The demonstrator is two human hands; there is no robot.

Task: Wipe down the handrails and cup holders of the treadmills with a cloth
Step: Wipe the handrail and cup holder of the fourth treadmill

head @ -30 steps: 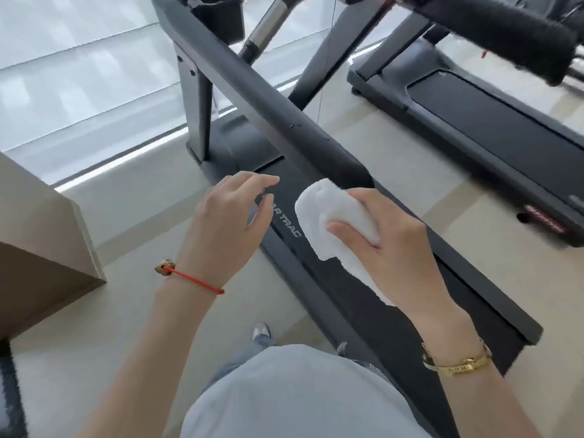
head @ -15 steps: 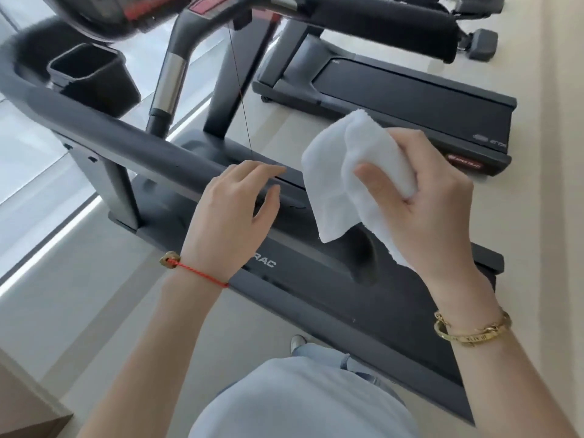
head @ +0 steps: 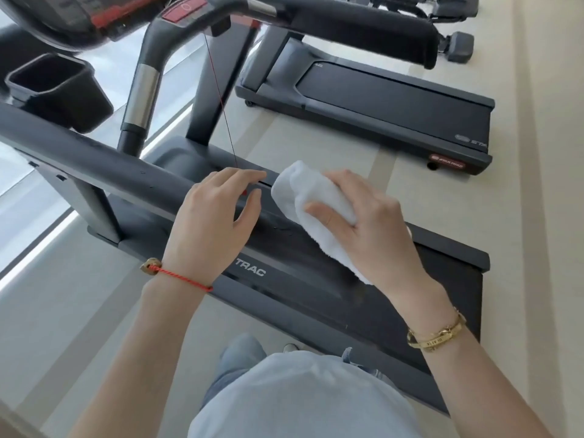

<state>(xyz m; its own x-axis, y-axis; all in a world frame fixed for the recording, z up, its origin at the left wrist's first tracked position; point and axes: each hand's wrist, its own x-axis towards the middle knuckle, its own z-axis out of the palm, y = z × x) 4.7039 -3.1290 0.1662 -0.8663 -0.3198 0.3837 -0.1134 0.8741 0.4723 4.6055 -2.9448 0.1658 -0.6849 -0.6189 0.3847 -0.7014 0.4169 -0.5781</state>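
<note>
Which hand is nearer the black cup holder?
Left. The left hand hovers by the handrail below the cup holder; the right hand, gripping the cloth, is farther right.

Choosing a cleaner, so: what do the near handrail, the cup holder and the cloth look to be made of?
Handrail: dark matte covering, probably rubber or foam; it shows small scuffs and no shine.
Cup holder: black moulded plastic, probably; smooth walls with a slight sheen.
Cloth, gripped in the right hand: white terry-like fabric with a nubby pile.

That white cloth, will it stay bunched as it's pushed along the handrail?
Probably floppy: the cloth bunches under the right hand and a tail droops below it. Likely light, and apt to drag on the handrail.
</note>
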